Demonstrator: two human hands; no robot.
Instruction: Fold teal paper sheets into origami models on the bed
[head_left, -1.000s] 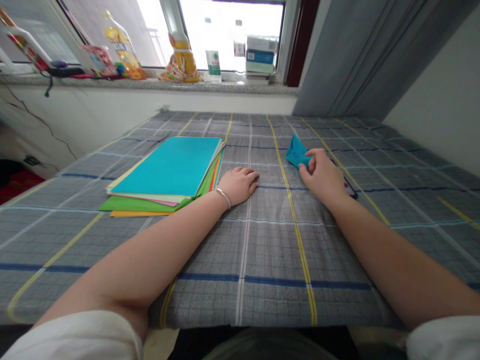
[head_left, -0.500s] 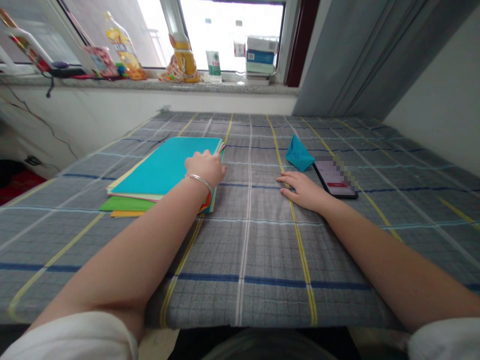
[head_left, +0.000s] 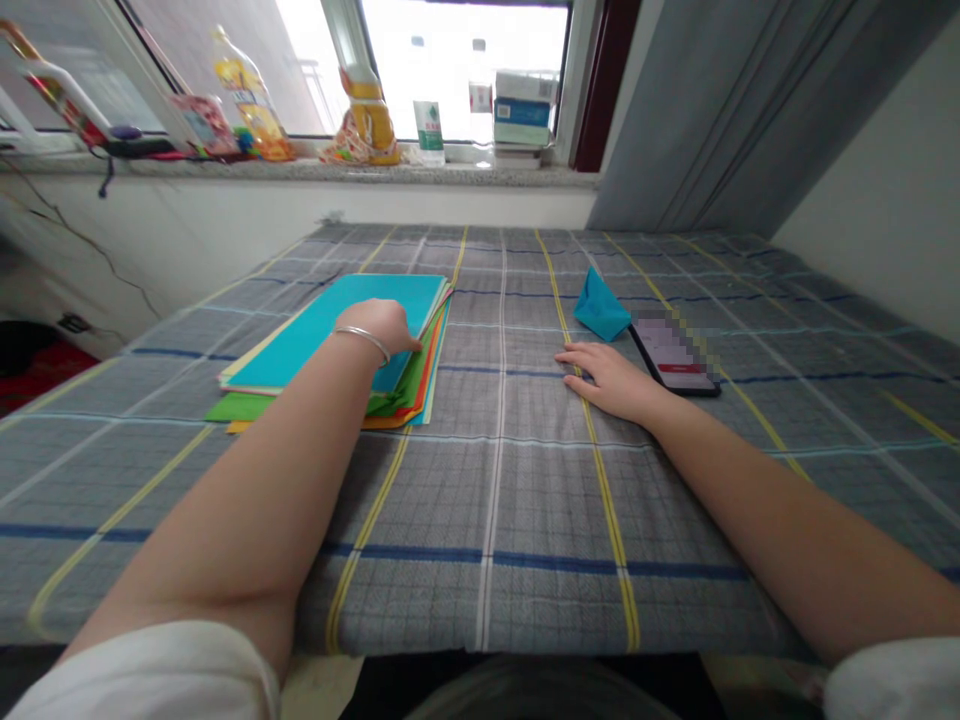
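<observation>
A stack of coloured paper [head_left: 322, 320], with a blue sheet on top and green, orange and yellow edges below, lies on the left of the table. My left hand [head_left: 379, 325], a silver bangle at its wrist, is curled at the stack's right edge. Its thumb presses where the blue sheet meets the green ones; the other fingers are mostly hidden. To the right, my right hand [head_left: 607, 378] rests flat on the cloth, fingers spread and holding nothing. Just beyond it stands a folded blue paper shape [head_left: 601, 308].
A phone [head_left: 675, 355] lies beside the folded shape, right of my right hand. The checked tablecloth [head_left: 495, 480] covers the table. On the windowsill [head_left: 300, 172] at the back stand a yellow bottle [head_left: 251, 95], a small carton and stacked boxes [head_left: 521, 115].
My left hand has shifted left and slightly toward me along the paper stack, its fingers curling in. More green and orange edges show on the right. My right hand stays put.
</observation>
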